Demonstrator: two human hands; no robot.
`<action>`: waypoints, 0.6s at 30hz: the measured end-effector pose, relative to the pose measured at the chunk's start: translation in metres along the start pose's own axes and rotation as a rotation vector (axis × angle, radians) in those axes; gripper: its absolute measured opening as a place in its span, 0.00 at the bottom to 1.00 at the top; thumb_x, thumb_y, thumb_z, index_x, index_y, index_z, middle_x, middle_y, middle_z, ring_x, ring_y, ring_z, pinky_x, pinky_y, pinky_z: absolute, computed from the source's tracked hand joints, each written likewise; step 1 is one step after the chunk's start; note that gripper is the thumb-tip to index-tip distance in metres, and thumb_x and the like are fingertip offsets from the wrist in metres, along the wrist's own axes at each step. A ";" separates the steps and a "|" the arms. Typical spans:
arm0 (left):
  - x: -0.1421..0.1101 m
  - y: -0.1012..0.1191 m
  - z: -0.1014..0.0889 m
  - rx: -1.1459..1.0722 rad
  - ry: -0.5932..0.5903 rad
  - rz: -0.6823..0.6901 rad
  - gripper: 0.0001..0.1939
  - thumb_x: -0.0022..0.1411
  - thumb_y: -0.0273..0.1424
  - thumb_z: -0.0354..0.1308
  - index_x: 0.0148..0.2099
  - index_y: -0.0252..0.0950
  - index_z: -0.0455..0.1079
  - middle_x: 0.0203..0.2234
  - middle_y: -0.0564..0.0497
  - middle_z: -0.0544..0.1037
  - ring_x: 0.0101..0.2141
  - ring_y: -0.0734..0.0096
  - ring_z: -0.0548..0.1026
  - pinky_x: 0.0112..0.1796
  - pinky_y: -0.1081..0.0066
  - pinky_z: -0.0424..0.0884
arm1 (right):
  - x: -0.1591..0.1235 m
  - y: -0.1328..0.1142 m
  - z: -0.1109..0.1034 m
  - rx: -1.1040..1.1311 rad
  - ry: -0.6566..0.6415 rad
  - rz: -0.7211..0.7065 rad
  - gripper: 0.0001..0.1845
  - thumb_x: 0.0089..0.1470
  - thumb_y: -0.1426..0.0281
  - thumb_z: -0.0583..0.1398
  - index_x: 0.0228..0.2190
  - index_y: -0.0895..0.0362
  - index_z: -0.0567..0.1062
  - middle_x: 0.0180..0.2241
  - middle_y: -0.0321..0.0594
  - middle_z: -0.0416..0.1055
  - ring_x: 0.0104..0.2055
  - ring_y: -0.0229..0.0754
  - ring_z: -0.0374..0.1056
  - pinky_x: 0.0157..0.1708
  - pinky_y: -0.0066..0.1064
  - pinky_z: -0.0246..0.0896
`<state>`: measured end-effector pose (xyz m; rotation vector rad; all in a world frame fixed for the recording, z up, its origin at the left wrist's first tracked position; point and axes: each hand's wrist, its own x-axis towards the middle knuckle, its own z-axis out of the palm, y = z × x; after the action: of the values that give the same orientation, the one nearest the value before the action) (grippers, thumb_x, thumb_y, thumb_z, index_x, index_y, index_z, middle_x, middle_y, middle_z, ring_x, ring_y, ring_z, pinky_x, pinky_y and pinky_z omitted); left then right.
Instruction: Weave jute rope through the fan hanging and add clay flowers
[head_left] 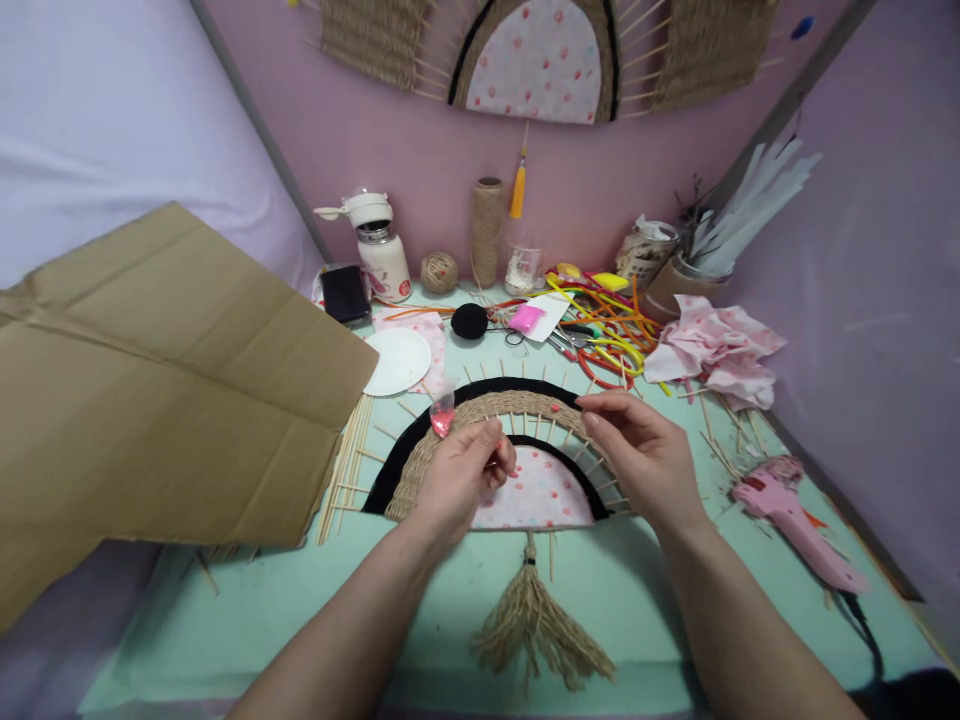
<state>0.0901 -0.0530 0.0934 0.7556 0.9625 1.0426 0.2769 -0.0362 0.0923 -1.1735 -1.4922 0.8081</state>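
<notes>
A fan-shaped woven wall hanging [420, 470] lies flat, with black bands, thin sticks, a floral half-round centre [536, 490] and a twine tassel [536, 620] below. My left hand [469, 475] is over its left-centre part, fingers curled closed. Reddish bits show at those fingers, but what they hold is unclear. My right hand [649, 455] is at the right side, thumb and forefinger close together by the outer black band; anything between them is too small to see. One red bead [555, 408] rests on the woven band. A small clear bag of red beads [442, 415] sits at upper left.
Cardboard [187, 400] covers the left side, above loose sticks [345, 470]. A pink glue gun [799, 525] lies at right with its cord. Behind are scissors [611, 365], crumpled cloth [716, 345], a twine spool [487, 230] and a bottle [384, 260]. A similar hanging [536, 65] is on the wall.
</notes>
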 end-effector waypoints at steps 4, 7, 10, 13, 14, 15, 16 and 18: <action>0.000 -0.003 -0.001 -0.009 0.039 0.004 0.14 0.50 0.38 0.65 0.27 0.33 0.69 0.22 0.54 0.71 0.22 0.82 0.63 0.25 0.77 0.58 | -0.002 0.002 0.002 -0.012 -0.044 -0.006 0.06 0.55 0.69 0.59 0.35 0.54 0.75 0.34 0.40 0.71 0.36 0.40 0.68 0.35 0.31 0.65; 0.001 -0.004 -0.001 -0.048 0.064 0.020 0.12 0.45 0.34 0.68 0.27 0.34 0.69 0.22 0.56 0.70 0.22 0.82 0.64 0.26 0.77 0.59 | -0.004 0.006 0.004 -0.033 -0.100 -0.035 0.06 0.56 0.69 0.58 0.36 0.54 0.75 0.36 0.41 0.71 0.39 0.41 0.68 0.38 0.33 0.65; 0.000 -0.003 0.000 -0.081 0.048 -0.017 0.13 0.43 0.34 0.69 0.30 0.33 0.72 0.23 0.54 0.72 0.24 0.81 0.66 0.27 0.77 0.62 | -0.006 0.007 0.006 -0.047 -0.144 -0.069 0.07 0.56 0.69 0.58 0.36 0.54 0.75 0.36 0.42 0.71 0.40 0.42 0.68 0.39 0.35 0.65; -0.001 -0.002 0.000 -0.102 0.002 -0.065 0.17 0.47 0.35 0.67 0.39 0.34 0.71 0.21 0.55 0.73 0.22 0.81 0.66 0.25 0.78 0.61 | -0.008 0.005 0.007 -0.028 -0.229 -0.120 0.06 0.55 0.70 0.58 0.36 0.53 0.75 0.36 0.42 0.71 0.40 0.43 0.68 0.40 0.36 0.64; -0.001 -0.002 0.001 -0.098 -0.012 -0.080 0.18 0.49 0.36 0.66 0.41 0.35 0.70 0.20 0.55 0.72 0.21 0.82 0.66 0.24 0.78 0.60 | -0.008 0.003 0.008 -0.022 -0.267 -0.135 0.06 0.55 0.70 0.59 0.36 0.53 0.75 0.36 0.41 0.72 0.40 0.42 0.68 0.41 0.36 0.64; -0.002 -0.003 0.001 -0.090 -0.022 -0.095 0.18 0.50 0.37 0.65 0.42 0.35 0.70 0.19 0.56 0.72 0.20 0.82 0.65 0.23 0.78 0.59 | -0.009 0.001 0.009 -0.021 -0.305 -0.148 0.07 0.55 0.70 0.59 0.37 0.53 0.75 0.36 0.41 0.72 0.40 0.42 0.68 0.41 0.37 0.64; -0.002 -0.004 0.001 -0.079 -0.028 -0.109 0.18 0.51 0.38 0.64 0.43 0.35 0.69 0.19 0.56 0.71 0.19 0.82 0.64 0.23 0.78 0.59 | -0.009 -0.001 0.010 -0.023 -0.338 -0.160 0.07 0.55 0.70 0.59 0.37 0.53 0.75 0.36 0.41 0.72 0.40 0.42 0.68 0.42 0.37 0.63; -0.001 -0.007 0.001 -0.047 -0.032 -0.124 0.19 0.51 0.40 0.63 0.42 0.35 0.69 0.18 0.57 0.70 0.18 0.82 0.64 0.22 0.79 0.58 | -0.009 -0.006 0.012 -0.038 -0.388 -0.175 0.07 0.55 0.71 0.59 0.37 0.53 0.75 0.36 0.41 0.72 0.40 0.41 0.68 0.41 0.37 0.63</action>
<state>0.0934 -0.0567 0.0882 0.6638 0.9431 0.9394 0.2639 -0.0456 0.0916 -0.9298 -1.9053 0.9250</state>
